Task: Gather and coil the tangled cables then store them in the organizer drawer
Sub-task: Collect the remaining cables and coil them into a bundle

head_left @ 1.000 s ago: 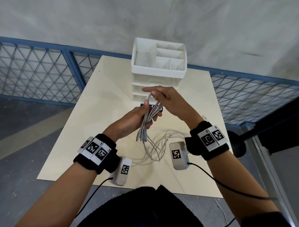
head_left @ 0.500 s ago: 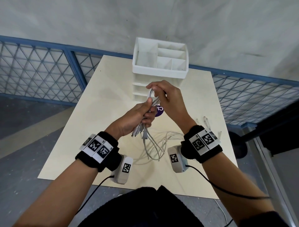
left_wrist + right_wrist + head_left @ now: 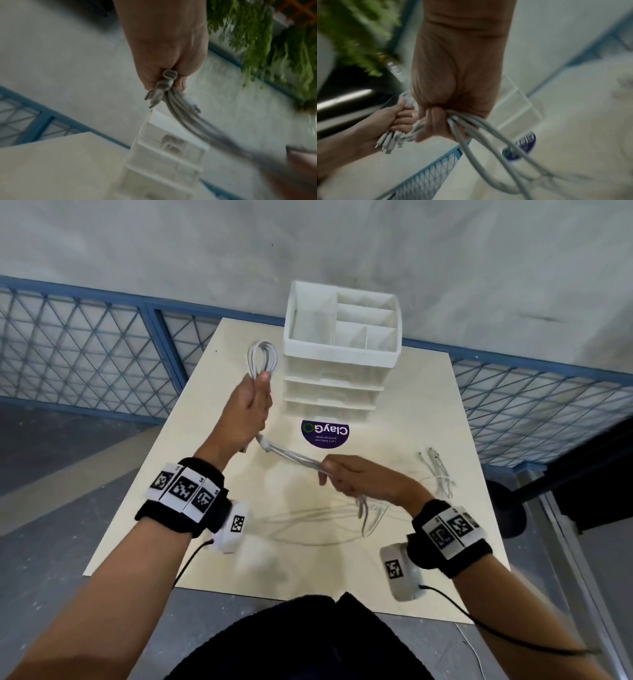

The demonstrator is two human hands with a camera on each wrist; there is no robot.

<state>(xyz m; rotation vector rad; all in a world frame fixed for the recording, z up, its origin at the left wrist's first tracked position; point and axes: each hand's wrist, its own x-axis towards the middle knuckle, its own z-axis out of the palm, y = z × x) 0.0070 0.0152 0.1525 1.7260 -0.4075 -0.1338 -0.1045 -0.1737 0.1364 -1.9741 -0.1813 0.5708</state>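
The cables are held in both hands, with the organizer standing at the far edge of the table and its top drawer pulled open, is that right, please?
Not quite. Both the left hand and the right hand do grip the cables, and the organizer stands at the far edge of the table, but the head view shows all its drawers closed.

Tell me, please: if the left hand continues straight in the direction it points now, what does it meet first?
The left hand points away from the person, past the left side of the white organizer. It probably meets nothing on the table; beyond the far edge stands the blue fence. Depth is unclear.
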